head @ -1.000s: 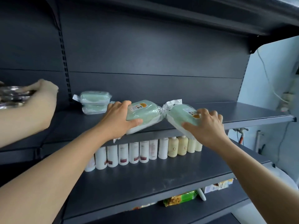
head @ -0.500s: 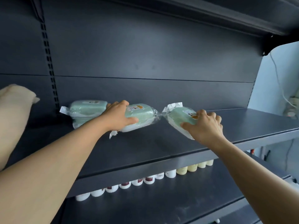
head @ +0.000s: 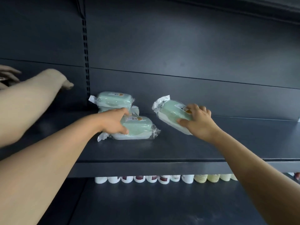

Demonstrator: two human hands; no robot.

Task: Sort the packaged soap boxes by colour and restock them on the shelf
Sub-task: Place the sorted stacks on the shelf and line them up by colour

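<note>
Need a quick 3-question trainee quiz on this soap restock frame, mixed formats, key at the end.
1. True or false: the soap pack in the right hand lies flat on the shelf.
2. Multiple choice: the soap pack under the left hand is (A) pink, (B) pale green, (C) blue.
3. Short answer: how many soap packs are stacked at the back of the shelf, behind the left hand?

Key
1. False: the right-hand pack is tilted, its far end raised.
2. B: the left-hand pack is pale green and sits on the shelf.
3. Two: the back stack has one pack on another.
</note>
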